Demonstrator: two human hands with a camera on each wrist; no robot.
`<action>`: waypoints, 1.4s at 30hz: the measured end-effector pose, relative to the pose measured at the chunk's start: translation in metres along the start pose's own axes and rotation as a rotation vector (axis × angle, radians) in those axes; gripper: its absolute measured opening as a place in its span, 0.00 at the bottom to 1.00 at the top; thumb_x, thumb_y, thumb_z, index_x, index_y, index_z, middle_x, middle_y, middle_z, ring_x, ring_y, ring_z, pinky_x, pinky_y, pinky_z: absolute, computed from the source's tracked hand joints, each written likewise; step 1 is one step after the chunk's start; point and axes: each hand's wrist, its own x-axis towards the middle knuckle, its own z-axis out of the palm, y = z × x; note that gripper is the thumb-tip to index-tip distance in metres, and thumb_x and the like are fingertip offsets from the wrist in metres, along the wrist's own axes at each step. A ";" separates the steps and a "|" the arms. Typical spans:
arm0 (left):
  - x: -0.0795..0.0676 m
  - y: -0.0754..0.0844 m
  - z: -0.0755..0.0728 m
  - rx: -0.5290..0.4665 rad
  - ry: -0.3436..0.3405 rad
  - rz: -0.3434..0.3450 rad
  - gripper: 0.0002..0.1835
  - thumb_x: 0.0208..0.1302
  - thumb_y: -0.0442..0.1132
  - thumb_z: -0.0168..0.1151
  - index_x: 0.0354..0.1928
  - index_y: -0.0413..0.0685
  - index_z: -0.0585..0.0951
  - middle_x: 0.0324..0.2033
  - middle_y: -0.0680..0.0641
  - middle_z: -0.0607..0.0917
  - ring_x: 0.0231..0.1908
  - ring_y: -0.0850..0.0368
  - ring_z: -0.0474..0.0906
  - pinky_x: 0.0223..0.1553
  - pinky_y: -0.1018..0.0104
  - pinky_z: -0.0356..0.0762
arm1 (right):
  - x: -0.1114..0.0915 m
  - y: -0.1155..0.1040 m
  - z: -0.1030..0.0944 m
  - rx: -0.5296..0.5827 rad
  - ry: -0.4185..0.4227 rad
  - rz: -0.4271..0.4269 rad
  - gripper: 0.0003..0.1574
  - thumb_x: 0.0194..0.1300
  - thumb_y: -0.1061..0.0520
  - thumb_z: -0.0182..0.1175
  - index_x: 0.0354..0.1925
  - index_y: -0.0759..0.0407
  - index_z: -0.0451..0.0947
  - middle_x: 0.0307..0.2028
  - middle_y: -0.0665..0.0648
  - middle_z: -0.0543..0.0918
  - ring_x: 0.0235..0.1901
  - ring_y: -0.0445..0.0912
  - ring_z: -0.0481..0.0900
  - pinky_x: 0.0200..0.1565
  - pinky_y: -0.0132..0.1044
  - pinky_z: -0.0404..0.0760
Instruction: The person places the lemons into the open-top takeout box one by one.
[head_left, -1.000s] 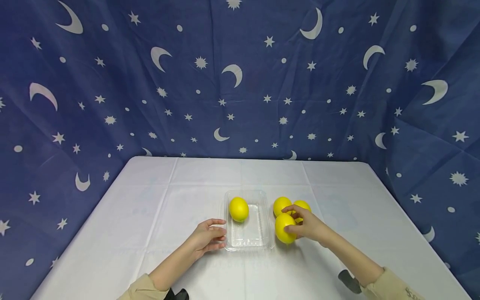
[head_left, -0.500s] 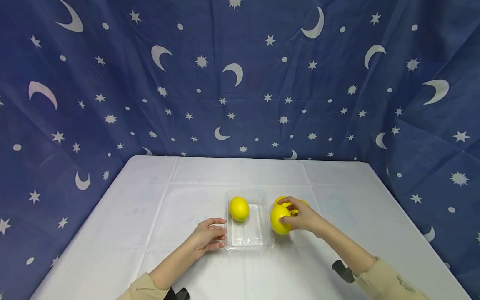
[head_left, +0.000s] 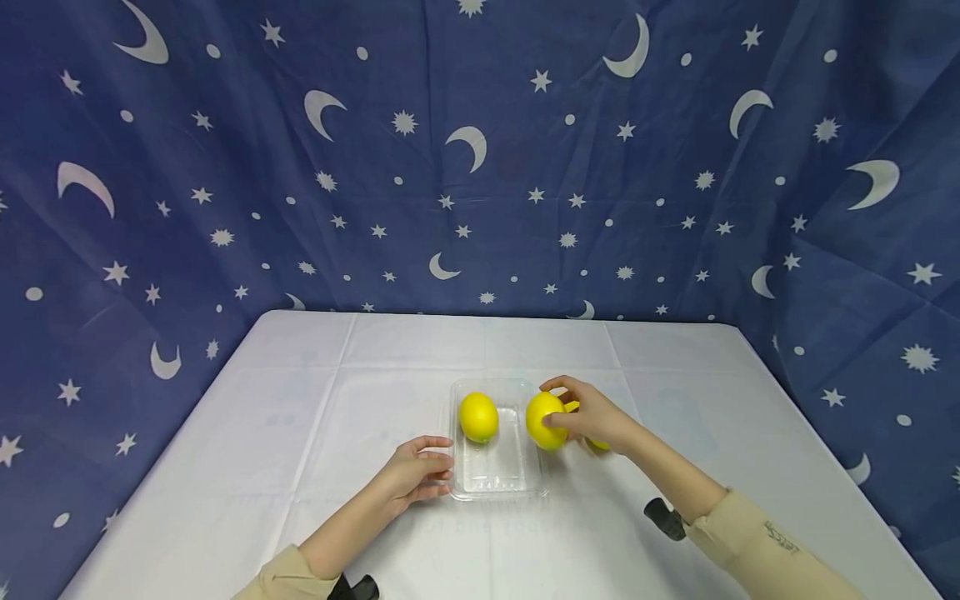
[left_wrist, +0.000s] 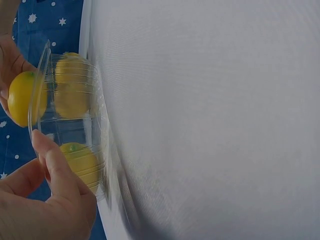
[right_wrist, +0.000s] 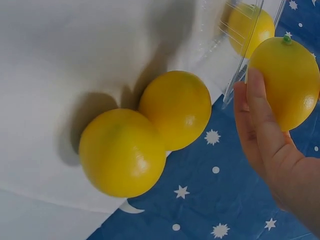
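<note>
The clear plastic container [head_left: 491,483] stands open-topped on the table with one lemon [head_left: 478,417] in its far left part. My right hand [head_left: 596,417] grips another lemon [head_left: 545,421] between thumb and fingers, at the container's right rim. In the right wrist view this held lemon [right_wrist: 285,82] shows a green stem end. Two more lemons, a nearer one [right_wrist: 122,152] and one beside it [right_wrist: 175,110], lie on the table, mostly hidden behind my right hand in the head view. My left hand [head_left: 412,473] touches the container's left side with extended fingertips [left_wrist: 39,137].
A white cloth covers the table [head_left: 360,375]. Behind it and at both sides hangs a dark blue curtain [head_left: 510,158] printed with moons and stars. Dark wrist gear [head_left: 665,518] sits at the right sleeve.
My right hand has carried its lemon leftward and away from me, from beside the other lemons to the container's right rim. My left hand and the container have stayed in place.
</note>
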 end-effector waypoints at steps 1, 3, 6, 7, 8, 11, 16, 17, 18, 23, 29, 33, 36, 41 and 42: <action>0.000 0.000 0.000 0.001 0.004 -0.001 0.22 0.62 0.29 0.56 0.58 0.36 0.67 0.30 0.51 0.77 0.27 0.61 0.75 0.30 0.71 0.84 | 0.002 -0.001 0.001 -0.004 0.002 0.004 0.33 0.55 0.57 0.64 0.59 0.60 0.68 0.52 0.68 0.74 0.44 0.52 0.75 0.39 0.41 0.84; 0.000 0.000 0.000 0.001 0.008 -0.002 0.22 0.62 0.29 0.57 0.58 0.36 0.68 0.30 0.50 0.77 0.27 0.61 0.75 0.30 0.70 0.84 | 0.007 -0.003 0.002 -0.008 0.002 0.008 0.34 0.54 0.57 0.64 0.59 0.60 0.68 0.52 0.68 0.74 0.43 0.52 0.76 0.41 0.43 0.85; 0.000 0.000 0.001 0.003 0.013 -0.003 0.22 0.62 0.29 0.57 0.58 0.36 0.68 0.30 0.50 0.77 0.27 0.61 0.75 0.30 0.70 0.84 | 0.013 -0.005 0.005 0.006 0.001 0.010 0.34 0.55 0.57 0.64 0.59 0.61 0.68 0.52 0.68 0.74 0.43 0.52 0.77 0.42 0.45 0.85; 0.000 0.000 0.001 0.002 0.014 -0.003 0.21 0.62 0.28 0.57 0.58 0.36 0.68 0.30 0.50 0.77 0.27 0.61 0.75 0.29 0.70 0.84 | 0.015 -0.006 0.006 0.013 0.000 0.011 0.34 0.55 0.58 0.64 0.60 0.61 0.68 0.51 0.68 0.74 0.43 0.52 0.77 0.42 0.45 0.85; 0.000 0.000 0.001 0.003 0.014 -0.003 0.21 0.62 0.28 0.57 0.58 0.36 0.68 0.30 0.50 0.77 0.27 0.61 0.75 0.29 0.70 0.84 | 0.017 -0.007 0.007 0.018 -0.002 0.009 0.34 0.55 0.58 0.64 0.59 0.61 0.68 0.51 0.68 0.74 0.42 0.52 0.77 0.42 0.46 0.85; 0.000 0.000 0.001 0.004 0.020 -0.003 0.21 0.62 0.28 0.56 0.58 0.36 0.68 0.30 0.50 0.77 0.27 0.61 0.75 0.29 0.70 0.84 | 0.021 -0.009 0.009 0.017 -0.012 0.003 0.33 0.55 0.58 0.64 0.60 0.61 0.68 0.52 0.69 0.73 0.40 0.52 0.78 0.41 0.46 0.85; 0.000 -0.001 0.003 0.002 0.027 -0.009 0.21 0.62 0.29 0.57 0.57 0.36 0.69 0.30 0.50 0.78 0.26 0.62 0.75 0.30 0.70 0.84 | 0.029 -0.012 0.015 0.000 -0.005 0.021 0.34 0.55 0.59 0.64 0.60 0.61 0.68 0.53 0.69 0.73 0.33 0.49 0.77 0.37 0.43 0.85; 0.000 -0.001 0.003 0.001 0.027 -0.010 0.21 0.62 0.29 0.57 0.57 0.36 0.69 0.30 0.50 0.78 0.26 0.62 0.75 0.30 0.70 0.84 | 0.031 -0.013 0.016 -0.010 -0.003 0.018 0.34 0.55 0.59 0.65 0.60 0.61 0.68 0.53 0.69 0.73 0.33 0.49 0.77 0.37 0.43 0.85; 0.000 -0.001 0.003 0.002 0.029 -0.013 0.21 0.62 0.29 0.57 0.57 0.37 0.69 0.30 0.50 0.78 0.26 0.62 0.75 0.30 0.70 0.84 | 0.032 -0.014 0.018 -0.018 0.002 0.017 0.34 0.54 0.58 0.65 0.60 0.60 0.68 0.53 0.69 0.73 0.32 0.49 0.77 0.37 0.43 0.85; -0.001 0.000 0.002 -0.008 0.034 -0.016 0.21 0.61 0.28 0.57 0.57 0.36 0.69 0.29 0.50 0.77 0.26 0.62 0.75 0.30 0.70 0.84 | 0.037 -0.021 0.024 -0.127 0.007 -0.050 0.33 0.54 0.59 0.65 0.58 0.61 0.69 0.49 0.67 0.76 0.36 0.50 0.77 0.38 0.41 0.84; -0.001 0.001 0.003 -0.019 0.025 -0.013 0.21 0.62 0.27 0.57 0.57 0.35 0.69 0.30 0.49 0.77 0.26 0.62 0.75 0.30 0.70 0.84 | 0.040 -0.028 0.034 -0.290 0.042 -0.093 0.31 0.53 0.61 0.67 0.56 0.61 0.70 0.47 0.64 0.79 0.42 0.52 0.77 0.47 0.43 0.81; -0.002 0.001 0.004 -0.016 0.024 -0.013 0.21 0.62 0.28 0.56 0.57 0.35 0.69 0.30 0.49 0.77 0.26 0.62 0.75 0.31 0.70 0.84 | 0.042 -0.030 0.040 -0.375 0.068 -0.090 0.32 0.54 0.59 0.68 0.57 0.61 0.71 0.48 0.63 0.80 0.45 0.52 0.77 0.51 0.46 0.79; -0.002 0.000 0.004 -0.017 0.020 -0.013 0.21 0.62 0.28 0.56 0.57 0.35 0.68 0.30 0.50 0.77 0.26 0.62 0.75 0.31 0.70 0.84 | 0.042 -0.032 0.044 -0.440 0.090 -0.090 0.32 0.54 0.56 0.69 0.57 0.62 0.72 0.45 0.62 0.80 0.43 0.51 0.77 0.49 0.45 0.79; -0.001 0.000 0.003 -0.020 0.014 -0.007 0.21 0.62 0.27 0.56 0.58 0.33 0.68 0.29 0.50 0.77 0.26 0.62 0.75 0.30 0.70 0.84 | 0.042 -0.034 0.047 -0.532 0.117 -0.112 0.33 0.53 0.54 0.70 0.55 0.66 0.74 0.42 0.63 0.77 0.36 0.51 0.76 0.45 0.43 0.81; 0.000 0.001 0.003 -0.020 0.014 -0.006 0.21 0.62 0.27 0.56 0.58 0.33 0.68 0.29 0.50 0.77 0.26 0.62 0.75 0.30 0.70 0.84 | 0.042 -0.034 0.047 -0.545 0.119 -0.116 0.33 0.53 0.54 0.70 0.54 0.67 0.74 0.43 0.64 0.77 0.36 0.51 0.77 0.45 0.43 0.81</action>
